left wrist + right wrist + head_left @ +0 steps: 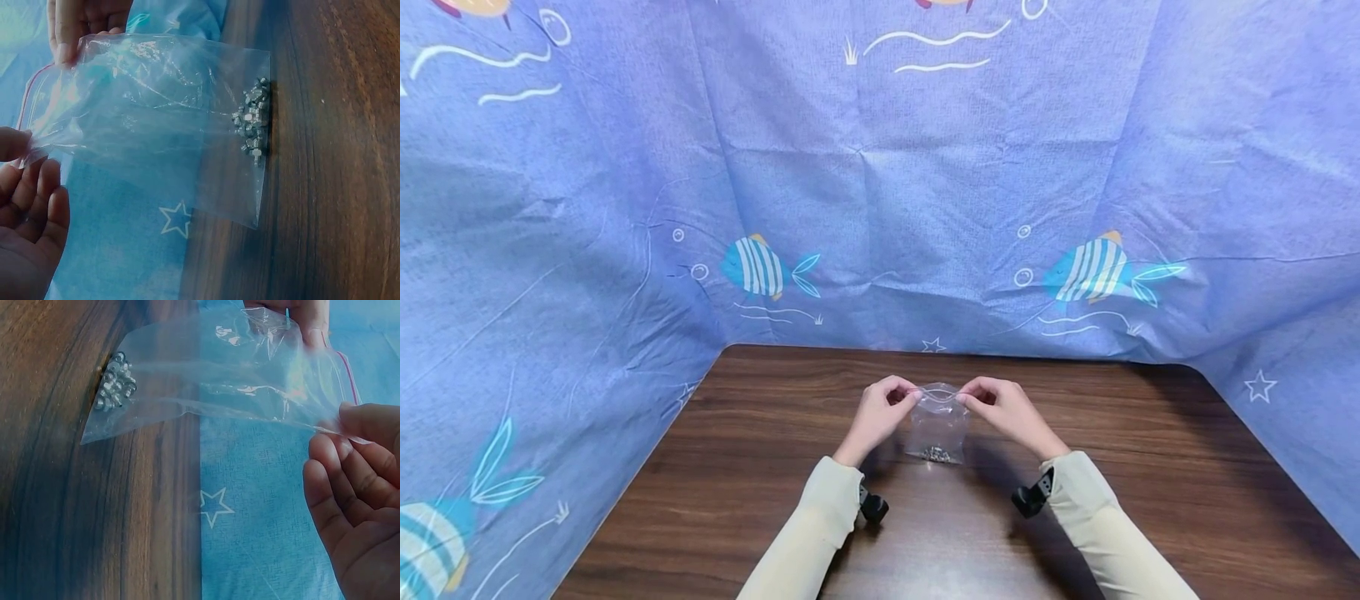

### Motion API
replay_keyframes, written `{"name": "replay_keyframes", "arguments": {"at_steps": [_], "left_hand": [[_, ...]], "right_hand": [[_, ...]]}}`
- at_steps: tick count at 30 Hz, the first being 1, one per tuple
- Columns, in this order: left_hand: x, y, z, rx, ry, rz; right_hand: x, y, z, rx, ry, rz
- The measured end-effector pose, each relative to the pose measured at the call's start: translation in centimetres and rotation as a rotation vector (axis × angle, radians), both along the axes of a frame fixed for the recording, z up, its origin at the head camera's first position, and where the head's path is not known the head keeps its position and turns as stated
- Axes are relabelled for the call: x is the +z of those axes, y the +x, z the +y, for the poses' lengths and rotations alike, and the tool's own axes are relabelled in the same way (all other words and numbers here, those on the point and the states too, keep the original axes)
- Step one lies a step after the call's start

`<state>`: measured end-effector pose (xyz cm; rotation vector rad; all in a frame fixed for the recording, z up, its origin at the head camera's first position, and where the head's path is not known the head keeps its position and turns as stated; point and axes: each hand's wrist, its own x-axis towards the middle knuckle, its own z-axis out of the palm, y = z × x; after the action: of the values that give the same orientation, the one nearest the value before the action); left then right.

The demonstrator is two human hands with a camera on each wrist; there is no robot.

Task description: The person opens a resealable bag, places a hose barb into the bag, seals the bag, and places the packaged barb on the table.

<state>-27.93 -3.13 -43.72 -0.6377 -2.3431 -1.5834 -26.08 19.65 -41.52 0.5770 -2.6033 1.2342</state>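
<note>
A clear plastic zip bag [938, 427] hangs upright between the two hands. Small shiny metal pieces, like short screws or fittings [252, 119], lie heaped along its bottom edge. My left hand [883, 410] pinches one upper corner between thumb and fingers. At the opposite corner, my right hand [1002, 408] pinches the plastic in the same way. A red line [347, 372] runs along the bag's top between the hands. In the head view the two edges of the mouth bow apart. Whether the bag's bottom touches the table cannot be told.
Below the bag spreads a dark wood-grain table [760, 500]. Blue cloth [925, 208] printed with fish and stars hangs behind the table and along both sides. Each wrist carries a small black camera, one on the left [872, 506] and one on the right [1032, 497].
</note>
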Motion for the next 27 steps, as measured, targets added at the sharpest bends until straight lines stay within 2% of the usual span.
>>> {"name": "replay_keyframes", "arguments": {"at_steps": [12,23,27], "left_hand": [[0.04,-0.18,0.02,0.0,0.005,-0.026],[0.01,-0.4,0.2,-0.076,-0.023,-0.069],[-0.16,-0.47,0.32,-0.075,-0.039,-0.058]], "right_hand": [[0.05,0.08,-0.34,-0.028,0.017,0.005],[0.16,0.03,-0.38,-0.011,-0.007,-0.023],[0.16,-0.09,-0.5,-0.001,-0.004,-0.024]]}}
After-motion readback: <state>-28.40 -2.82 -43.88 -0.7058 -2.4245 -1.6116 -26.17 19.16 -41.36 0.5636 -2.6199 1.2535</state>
